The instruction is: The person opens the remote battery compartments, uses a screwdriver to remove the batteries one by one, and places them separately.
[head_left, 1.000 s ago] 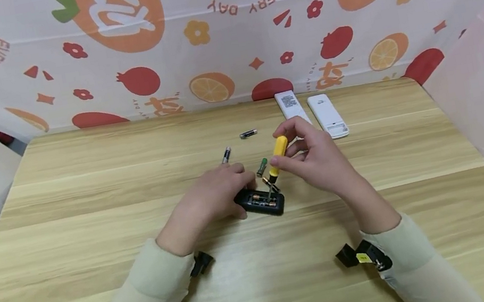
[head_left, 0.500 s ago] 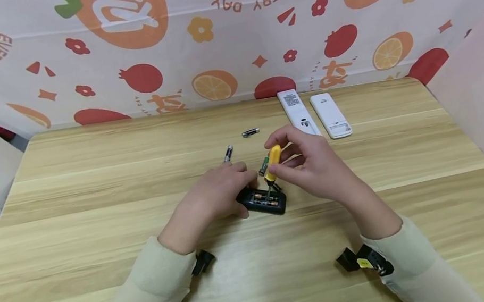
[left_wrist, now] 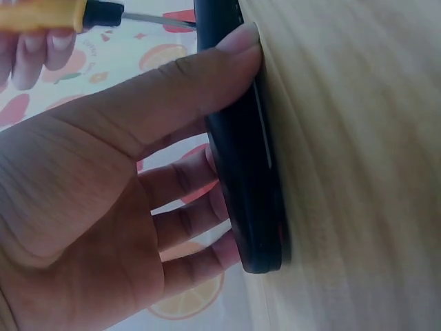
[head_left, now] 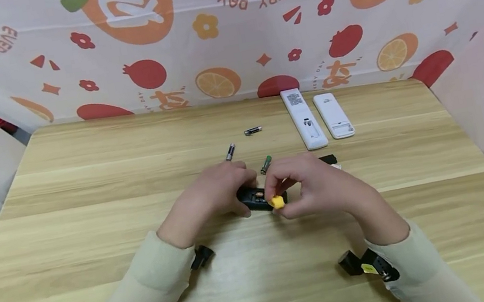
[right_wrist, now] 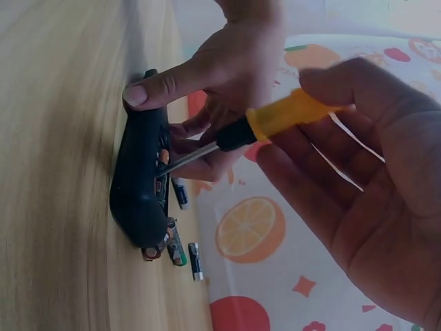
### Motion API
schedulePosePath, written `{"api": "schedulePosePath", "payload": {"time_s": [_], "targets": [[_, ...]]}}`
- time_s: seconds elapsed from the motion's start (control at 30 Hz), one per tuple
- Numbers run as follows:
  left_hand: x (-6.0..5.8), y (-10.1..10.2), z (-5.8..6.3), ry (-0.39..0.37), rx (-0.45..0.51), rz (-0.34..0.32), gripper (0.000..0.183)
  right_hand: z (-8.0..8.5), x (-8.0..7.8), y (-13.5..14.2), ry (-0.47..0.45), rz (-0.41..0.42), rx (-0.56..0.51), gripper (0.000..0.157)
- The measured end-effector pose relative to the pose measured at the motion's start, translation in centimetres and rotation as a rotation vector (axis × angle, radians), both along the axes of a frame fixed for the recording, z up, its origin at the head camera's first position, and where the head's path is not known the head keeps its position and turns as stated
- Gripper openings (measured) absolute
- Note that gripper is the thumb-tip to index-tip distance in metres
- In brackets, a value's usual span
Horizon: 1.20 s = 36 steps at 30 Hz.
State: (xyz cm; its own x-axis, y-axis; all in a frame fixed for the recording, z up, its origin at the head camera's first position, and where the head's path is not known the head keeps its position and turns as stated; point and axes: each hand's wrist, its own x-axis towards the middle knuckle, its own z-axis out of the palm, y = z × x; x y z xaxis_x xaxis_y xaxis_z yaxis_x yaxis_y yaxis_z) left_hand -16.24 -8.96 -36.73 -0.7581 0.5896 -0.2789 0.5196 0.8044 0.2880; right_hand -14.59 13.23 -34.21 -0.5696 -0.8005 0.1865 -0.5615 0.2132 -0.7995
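My left hand (head_left: 217, 190) grips a black remote control (head_left: 248, 198) at one end, thumb on the near side and fingers on the far side. Its battery compartment faces up, with batteries (head_left: 259, 195) showing inside. My right hand (head_left: 321, 185) holds a screwdriver (right_wrist: 279, 118) by its yellow handle, between thumb and fingers. In the right wrist view the metal shaft reaches down into the compartment among the batteries. From the head view the handle is nearly end-on, and the right fingers hide part of the remote. The left wrist view shows the left thumb (left_wrist: 241, 48) pressed along the remote's side.
A green battery (head_left: 266, 164) and two dark batteries, one nearer (head_left: 230, 152) and one farther (head_left: 253, 130), lie beyond the hands. Two white remotes, left (head_left: 304, 119) and right (head_left: 334, 116), lie at the back right. A black piece (head_left: 328, 159) shows behind the right hand.
My right hand has moved down and nearer, tipping the screwdriver so its handle is seen end-on. The left white remote and the black piece have come into view. The left hand keeps its grip.
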Motion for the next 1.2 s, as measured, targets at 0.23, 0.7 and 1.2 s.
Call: {"api": "schedulePosePath", "payload": {"time_s": [0.23,0.7,1.2], "targets": [[-0.2,-0.1,-0.2,0.003,0.000,-0.012,0.035,0.0,0.0,0.3,-0.030,0.123,0.072,0.029],[-0.8,-0.6,-0.1,-0.054,0.042,-0.034,0.027,-0.1,-0.3,0.8,-0.022,0.135,0.090,0.028],[-0.9,-1.0,0.2,-0.116,0.096,-0.041,0.019,-0.2,-0.9,1.4,0.004,0.155,-0.007,0.024]]}}
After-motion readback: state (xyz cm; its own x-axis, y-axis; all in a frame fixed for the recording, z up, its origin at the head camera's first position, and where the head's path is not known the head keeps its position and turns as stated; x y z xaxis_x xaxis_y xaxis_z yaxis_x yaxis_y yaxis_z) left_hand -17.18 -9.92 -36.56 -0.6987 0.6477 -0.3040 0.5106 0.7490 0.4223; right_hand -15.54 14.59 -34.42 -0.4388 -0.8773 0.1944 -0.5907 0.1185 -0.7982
